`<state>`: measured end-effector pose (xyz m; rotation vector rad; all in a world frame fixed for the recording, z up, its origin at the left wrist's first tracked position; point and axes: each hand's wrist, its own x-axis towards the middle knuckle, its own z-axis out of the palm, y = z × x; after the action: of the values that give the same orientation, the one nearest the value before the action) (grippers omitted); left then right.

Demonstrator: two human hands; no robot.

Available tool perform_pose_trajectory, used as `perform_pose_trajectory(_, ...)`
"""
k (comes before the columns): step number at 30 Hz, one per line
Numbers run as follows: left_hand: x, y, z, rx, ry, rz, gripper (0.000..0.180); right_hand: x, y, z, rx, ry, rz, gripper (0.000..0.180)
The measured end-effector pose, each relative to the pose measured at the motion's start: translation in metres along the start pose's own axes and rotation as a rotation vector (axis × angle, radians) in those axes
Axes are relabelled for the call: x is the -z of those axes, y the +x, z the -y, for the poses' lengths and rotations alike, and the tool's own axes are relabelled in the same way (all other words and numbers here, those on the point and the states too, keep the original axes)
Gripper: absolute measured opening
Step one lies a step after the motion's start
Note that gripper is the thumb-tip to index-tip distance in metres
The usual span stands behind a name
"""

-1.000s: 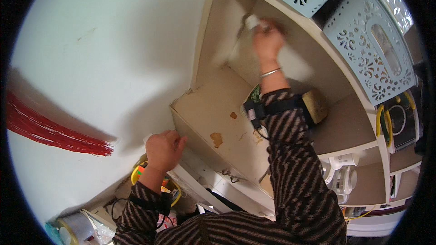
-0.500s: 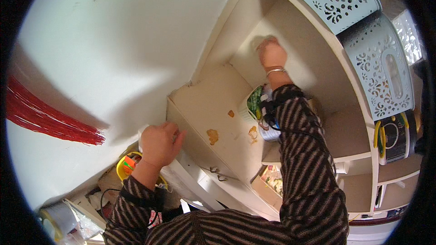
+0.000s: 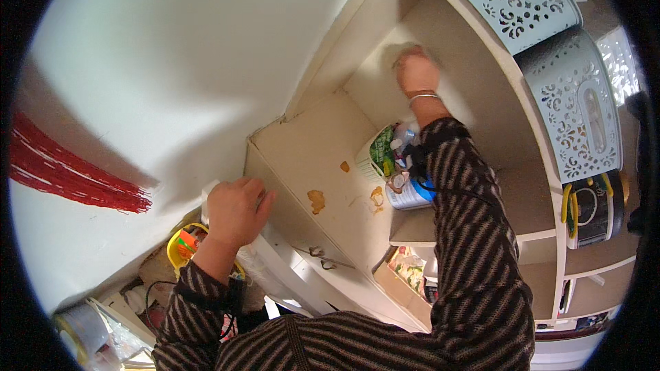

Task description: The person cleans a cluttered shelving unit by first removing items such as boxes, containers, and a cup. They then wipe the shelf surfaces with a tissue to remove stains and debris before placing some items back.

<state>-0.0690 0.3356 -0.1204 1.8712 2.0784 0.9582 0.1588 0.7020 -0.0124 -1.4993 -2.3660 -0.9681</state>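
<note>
My right hand (image 3: 418,71) reaches into the cabinet's open compartment (image 3: 474,89), close against its pale back wall. Its fingers are curled and partly hidden; what they hold, if anything, does not show. A thin bangle circles that wrist. Beneath the forearm, a white and green container (image 3: 378,153) with small items in it stands beside a white and blue tub (image 3: 411,194), partly covered by the sleeve. My left hand (image 3: 235,211) is at the cabinet's left, over the top of a white panel (image 3: 265,261). Its fingers bend down out of sight, with the thumb apart from them.
Brownish stains mark the cabinet's ledge (image 3: 330,144). Pale blue openwork baskets (image 3: 574,96) stand along the right. A red tassel (image 3: 75,172) hangs before the white wall at left. Below my left hand is a yellow-rimmed container (image 3: 173,251); a patterned package (image 3: 407,268) lies in a lower compartment.
My right hand has shifted slightly right along the back wall. My left hand stays at the panel. The view has moved a little, showing more of the white and blue tub.
</note>
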Motion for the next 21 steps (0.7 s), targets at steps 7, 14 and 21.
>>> perform_pose_trajectory(7,-0.005,0.0,0.0,0.033,0.017,0.021,0.024,0.012,0.009,-0.021,-0.002,0.037,-0.159,0.014)
perform_pose_trajectory(14,0.001,0.001,-0.003,0.037,-0.048,0.019,0.025,0.001,-0.012,-0.001,0.008,0.022,-0.095,0.014)
perform_pose_trajectory(21,-0.001,0.003,-0.003,0.035,0.004,0.018,0.025,0.01,0.014,-0.025,0.046,0.092,-0.448,0.013)
